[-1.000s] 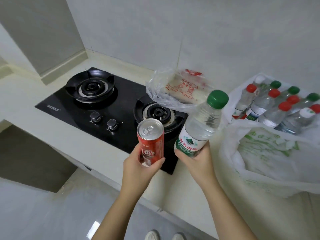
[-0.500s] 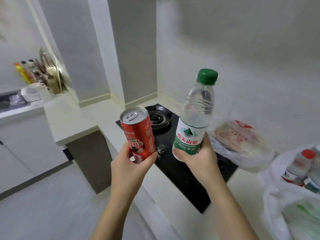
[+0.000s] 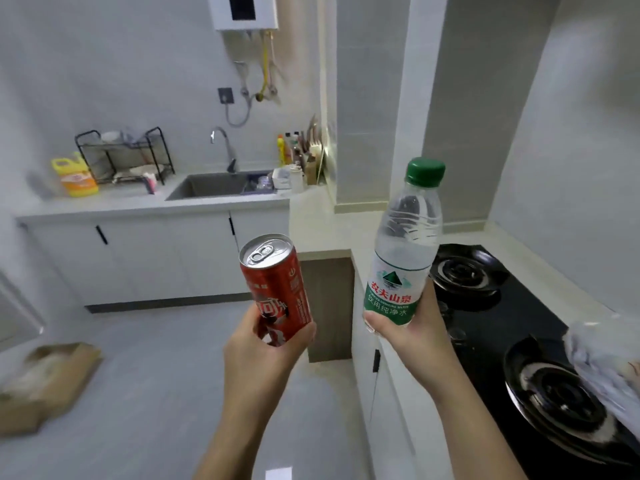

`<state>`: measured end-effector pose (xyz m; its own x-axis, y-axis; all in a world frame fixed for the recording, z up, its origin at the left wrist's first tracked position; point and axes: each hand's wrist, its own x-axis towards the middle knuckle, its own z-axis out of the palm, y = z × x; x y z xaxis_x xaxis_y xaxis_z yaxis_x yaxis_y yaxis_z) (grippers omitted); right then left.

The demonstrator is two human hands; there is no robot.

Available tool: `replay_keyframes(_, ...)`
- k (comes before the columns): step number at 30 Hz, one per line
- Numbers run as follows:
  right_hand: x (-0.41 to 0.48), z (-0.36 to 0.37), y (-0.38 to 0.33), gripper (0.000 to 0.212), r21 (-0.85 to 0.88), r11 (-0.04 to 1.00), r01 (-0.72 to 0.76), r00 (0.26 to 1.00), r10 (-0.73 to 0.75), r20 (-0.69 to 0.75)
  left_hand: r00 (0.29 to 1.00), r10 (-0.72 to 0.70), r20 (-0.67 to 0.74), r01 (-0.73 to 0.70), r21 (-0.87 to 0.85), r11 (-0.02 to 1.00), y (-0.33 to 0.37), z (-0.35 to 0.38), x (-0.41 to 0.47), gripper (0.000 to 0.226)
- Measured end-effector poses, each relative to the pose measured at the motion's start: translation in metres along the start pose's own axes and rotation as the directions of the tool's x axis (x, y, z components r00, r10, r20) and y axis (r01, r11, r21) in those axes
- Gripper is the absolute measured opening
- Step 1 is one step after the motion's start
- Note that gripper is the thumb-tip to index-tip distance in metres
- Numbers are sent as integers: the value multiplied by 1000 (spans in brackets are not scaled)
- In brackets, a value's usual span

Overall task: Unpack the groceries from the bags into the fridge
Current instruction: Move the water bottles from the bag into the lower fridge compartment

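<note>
Head view has swung left since half a second ago, and both drinks ride along! The left hand (image 3: 263,358) still grips the red aluminium drinks can (image 3: 277,289) round its lower half, top tipped slightly left. The right hand (image 3: 412,327) wraps the base of the clear plastic water bottle with the green cap (image 3: 405,251), near upright, just right of the can and not touching it. The black glass gas hob (image 3: 502,323), earlier behind both hands, now lies right of the right hand. A grey sink (image 3: 214,187) has come into view far beyond the left hand. Only an edge of the crumpled clear plastic bag (image 3: 602,362) remains, far right.
</note>
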<state>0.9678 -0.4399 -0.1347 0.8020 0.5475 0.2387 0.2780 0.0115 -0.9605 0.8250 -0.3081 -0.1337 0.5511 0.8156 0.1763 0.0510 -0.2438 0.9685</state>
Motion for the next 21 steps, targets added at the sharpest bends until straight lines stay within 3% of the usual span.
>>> replay_keyframes(9,9,125,-32,67,31,995,99,958,-103,267,950,-35,-309,76,121,990,-13,-117,3,58)
replay_keyframes(15,-3,207,-52,59,117,990,80,891,-124,436,877,13,-480,96,202,975,-16,-192,-5,34)
replay_keyframes(21,-9,256,-71,59,184,982,53,820,-148,553,780,-3,-626,182,223,958,-12,-237,-28,40)
